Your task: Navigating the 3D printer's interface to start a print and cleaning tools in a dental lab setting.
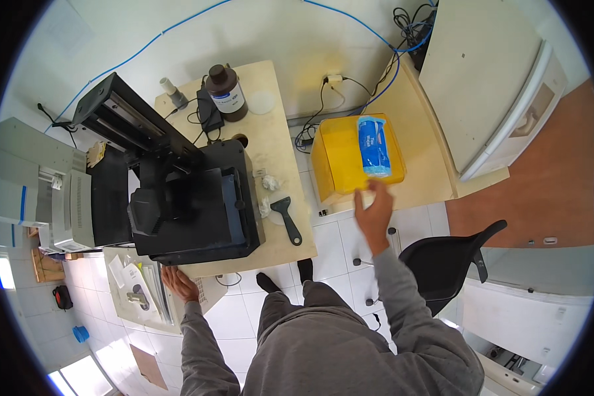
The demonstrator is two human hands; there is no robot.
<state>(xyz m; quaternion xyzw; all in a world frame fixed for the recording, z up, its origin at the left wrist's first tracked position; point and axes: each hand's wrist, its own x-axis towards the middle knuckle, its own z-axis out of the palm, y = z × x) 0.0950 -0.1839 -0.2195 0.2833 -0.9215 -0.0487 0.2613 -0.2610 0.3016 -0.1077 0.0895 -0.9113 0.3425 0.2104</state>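
My right hand [375, 216] is raised just short of a blue packet of wipes [374, 146], its thumb and fingers apart and nothing held. The packet lies on the lid of a yellow bin [336, 155]. My left hand [179, 285], fingers stretched out, rests by the table's front edge below a black 3D printer [198, 214]; whether it touches the printer is unclear. To the printer's right, a dark-handled scraper [287, 221] lies on the wooden table [274, 135], with crumpled tissue [269, 183] behind it.
A brown bottle [226, 92] and a black power adapter [209, 110] stand behind the printer. Cables [307, 137] hang between the table and bin. A black chair [435, 264] is at my right. Papers [138, 287] lie on a lower surface at left.
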